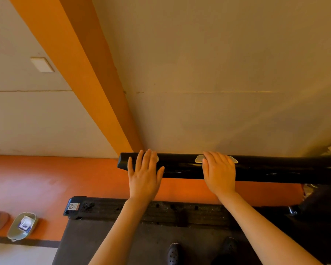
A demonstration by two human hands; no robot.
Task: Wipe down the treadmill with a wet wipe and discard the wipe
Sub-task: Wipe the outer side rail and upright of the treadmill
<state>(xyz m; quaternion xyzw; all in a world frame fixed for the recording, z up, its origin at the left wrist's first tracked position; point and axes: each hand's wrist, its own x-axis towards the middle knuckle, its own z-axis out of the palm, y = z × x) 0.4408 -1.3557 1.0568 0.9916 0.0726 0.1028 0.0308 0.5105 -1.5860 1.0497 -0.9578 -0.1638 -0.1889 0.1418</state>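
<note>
Since no wipe shows under either palm, the step in hand looks like steadying on the treadmill's black handrail before any wiping, and it would go best by fetching a wipe from the pack in the green tray on the floor, well off to the left, then running it along the whole bar, over the silvery pads too. The left hand lies flat on the rail near its end, fingers straight and slightly spread, holding nothing. The right hand rests the same way, fingers draped over a pad, clamped on nothing.
</note>
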